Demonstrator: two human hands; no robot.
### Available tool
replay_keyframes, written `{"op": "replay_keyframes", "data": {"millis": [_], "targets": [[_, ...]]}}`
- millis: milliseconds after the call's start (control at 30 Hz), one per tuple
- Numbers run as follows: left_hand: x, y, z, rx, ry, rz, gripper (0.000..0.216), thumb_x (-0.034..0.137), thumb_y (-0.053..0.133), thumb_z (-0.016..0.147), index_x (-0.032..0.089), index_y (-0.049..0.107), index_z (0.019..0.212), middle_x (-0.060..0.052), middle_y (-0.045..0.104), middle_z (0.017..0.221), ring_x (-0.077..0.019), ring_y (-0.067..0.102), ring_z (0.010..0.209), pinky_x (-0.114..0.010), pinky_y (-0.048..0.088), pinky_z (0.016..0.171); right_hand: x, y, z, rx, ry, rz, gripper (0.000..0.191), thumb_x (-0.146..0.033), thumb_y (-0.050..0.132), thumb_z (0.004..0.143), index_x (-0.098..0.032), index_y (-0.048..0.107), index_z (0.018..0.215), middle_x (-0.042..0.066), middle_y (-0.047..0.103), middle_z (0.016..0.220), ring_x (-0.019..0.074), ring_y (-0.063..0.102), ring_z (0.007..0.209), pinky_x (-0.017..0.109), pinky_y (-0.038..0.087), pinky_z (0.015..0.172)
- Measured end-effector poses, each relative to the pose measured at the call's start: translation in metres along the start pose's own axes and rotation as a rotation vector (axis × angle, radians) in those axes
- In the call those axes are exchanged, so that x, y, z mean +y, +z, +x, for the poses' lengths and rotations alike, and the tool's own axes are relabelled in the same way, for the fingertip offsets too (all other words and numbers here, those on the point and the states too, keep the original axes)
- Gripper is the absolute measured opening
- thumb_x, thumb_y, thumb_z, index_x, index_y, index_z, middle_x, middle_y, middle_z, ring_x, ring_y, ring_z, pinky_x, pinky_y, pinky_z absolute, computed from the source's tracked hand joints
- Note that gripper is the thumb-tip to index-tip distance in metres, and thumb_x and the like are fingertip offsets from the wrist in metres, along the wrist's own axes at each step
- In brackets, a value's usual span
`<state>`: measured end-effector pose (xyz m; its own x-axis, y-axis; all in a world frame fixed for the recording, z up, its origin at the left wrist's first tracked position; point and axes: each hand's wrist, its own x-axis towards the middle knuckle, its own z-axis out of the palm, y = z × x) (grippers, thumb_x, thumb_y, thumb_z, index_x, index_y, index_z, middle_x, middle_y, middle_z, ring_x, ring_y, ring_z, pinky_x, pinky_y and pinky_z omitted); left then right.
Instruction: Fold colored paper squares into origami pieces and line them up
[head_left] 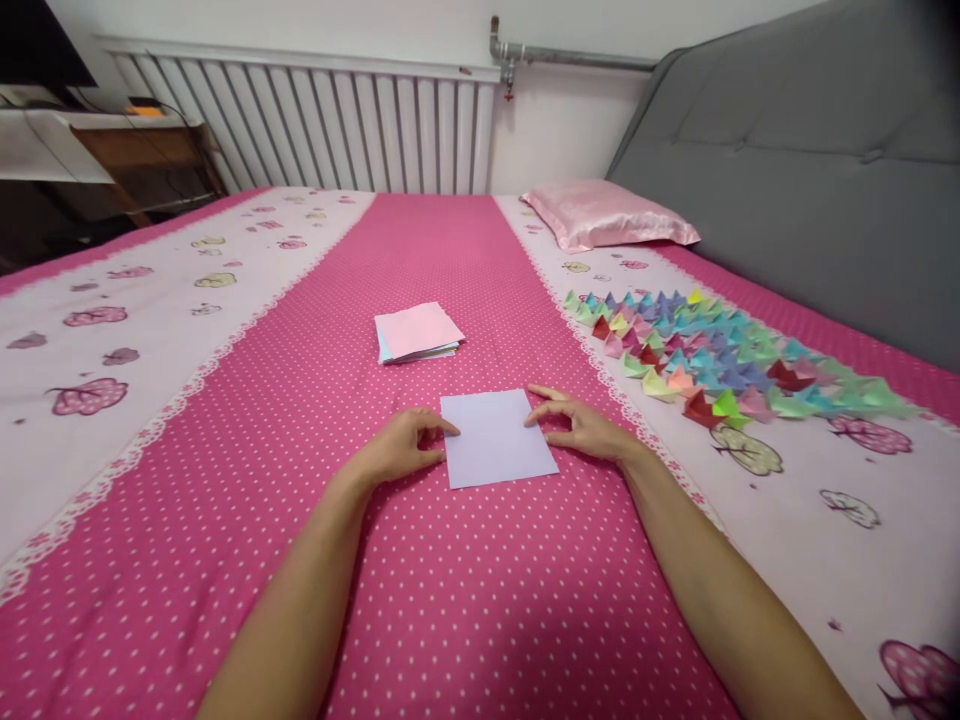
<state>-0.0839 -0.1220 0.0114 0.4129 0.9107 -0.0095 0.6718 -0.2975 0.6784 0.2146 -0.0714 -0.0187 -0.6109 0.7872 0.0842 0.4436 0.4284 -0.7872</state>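
A square sheet of pale lavender paper (496, 440) lies flat and unfolded on the pink dotted bedspread. At its left edge is my left hand (405, 445), with the index fingertip resting on the paper and the thumb apart from it, close to the edge. My right hand (581, 425) is at the opposite edge. Its fingers are spread, one fingertip touches the sheet and another points out past the upper right corner. Just beyond the sheet sits a loose stack of coloured paper (420, 330), pink on top with pale blue showing beneath.
Several rows of small folded paper boats (712, 350) in many colours stand to the right. Behind them are a pink pillow (607, 213) and a grey padded headboard (810, 150). A white radiator (337, 120) lines the far wall, with a desk (112, 150) at far left.
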Motion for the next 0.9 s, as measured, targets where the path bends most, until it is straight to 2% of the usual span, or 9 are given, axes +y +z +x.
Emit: {"op": "replay_keyframes", "data": {"millis": [167, 267, 400, 533, 633, 733, 833, 900], "targets": [[-0.005, 0.003, 0.002, 0.017, 0.028, -0.013, 0.030, 0.031, 0.055, 0.074, 0.016, 0.067, 0.097, -0.001, 0.054, 0.069, -0.0108, 0.046, 0.059, -0.024, 0.037, 0.056, 0.002, 0.004, 0.002, 0.038, -0.002, -0.034, 0.020, -0.031, 0.061, 0.077, -0.021, 0.069, 0.093, 0.010, 0.033, 0.143, 0.0245, 0.033, 0.130, 0.044, 0.024, 0.106], [-0.005, 0.004, 0.003, 0.038, -0.009, -0.046, 0.028, 0.030, 0.055, 0.073, 0.014, 0.067, 0.092, 0.000, 0.054, 0.064, -0.0104, 0.046, 0.055, -0.023, 0.035, 0.052, 0.006, 0.006, 0.004, 0.064, 0.000, -0.046, 0.021, -0.035, 0.059, 0.079, -0.021, 0.070, 0.091, 0.010, 0.035, 0.142, 0.0245, 0.037, 0.128, 0.044, 0.026, 0.105], [0.003, 0.007, 0.006, 0.109, -0.088, 0.046, 0.023, 0.036, 0.057, 0.072, 0.015, 0.064, 0.071, 0.002, 0.051, 0.056, -0.0100, 0.043, 0.052, -0.023, 0.030, 0.049, 0.008, 0.010, 0.008, 0.121, -0.005, -0.071, 0.025, -0.041, 0.062, 0.076, -0.022, 0.071, 0.089, 0.009, 0.042, 0.138, 0.0261, 0.041, 0.124, 0.043, 0.030, 0.104], [0.008, 0.016, 0.011, 0.260, -0.194, 0.176, 0.035, 0.046, 0.058, 0.070, 0.016, 0.052, 0.052, 0.003, 0.046, 0.050, -0.0095, 0.039, 0.049, -0.024, 0.026, 0.048, 0.005, 0.017, 0.013, 0.220, 0.030, -0.100, 0.028, -0.042, 0.062, 0.075, -0.022, 0.071, 0.091, 0.008, 0.052, 0.129, 0.0257, 0.049, 0.117, 0.042, 0.038, 0.098], [0.006, 0.025, 0.015, 0.353, -0.274, 0.213, 0.036, 0.047, 0.057, 0.070, 0.017, 0.050, 0.052, 0.002, 0.048, 0.050, -0.0105, 0.042, 0.049, -0.024, 0.026, 0.048, 0.001, 0.024, 0.016, 0.311, 0.109, -0.132, 0.024, -0.043, 0.064, 0.071, -0.020, 0.069, 0.071, 0.009, 0.060, 0.119, 0.0268, 0.056, 0.108, 0.041, 0.043, 0.091], [0.005, 0.030, 0.018, 0.377, -0.321, 0.252, 0.032, 0.044, 0.056, 0.071, 0.018, 0.050, 0.053, 0.001, 0.051, 0.052, -0.0119, 0.045, 0.051, -0.024, 0.027, 0.049, -0.002, 0.029, 0.018, 0.396, 0.154, -0.196, 0.027, -0.043, 0.065, 0.069, -0.020, 0.060, 0.057, 0.010, 0.063, 0.114, 0.0273, 0.058, 0.104, 0.041, 0.044, 0.088], [0.007, 0.033, 0.018, 0.364, -0.360, 0.266, 0.027, 0.039, 0.056, 0.072, 0.018, 0.049, 0.056, 0.000, 0.054, 0.056, -0.0138, 0.048, 0.054, -0.025, 0.031, 0.051, -0.002, 0.033, 0.018, 0.442, 0.142, -0.235, 0.024, -0.041, 0.067, 0.067, -0.020, 0.057, 0.062, 0.010, 0.063, 0.113, 0.0261, 0.057, 0.104, 0.041, 0.043, 0.090], [0.011, 0.034, 0.017, 0.400, -0.381, 0.289, 0.019, 0.035, 0.057, 0.071, 0.019, 0.050, 0.064, -0.002, 0.057, 0.063, -0.0161, 0.051, 0.059, -0.027, 0.035, 0.053, -0.001, 0.034, 0.018, 0.470, 0.157, -0.257, 0.024, -0.041, 0.068, 0.066, -0.020, 0.059, 0.075, 0.010, 0.063, 0.110, 0.0260, 0.058, 0.102, 0.042, 0.044, 0.088]]}}
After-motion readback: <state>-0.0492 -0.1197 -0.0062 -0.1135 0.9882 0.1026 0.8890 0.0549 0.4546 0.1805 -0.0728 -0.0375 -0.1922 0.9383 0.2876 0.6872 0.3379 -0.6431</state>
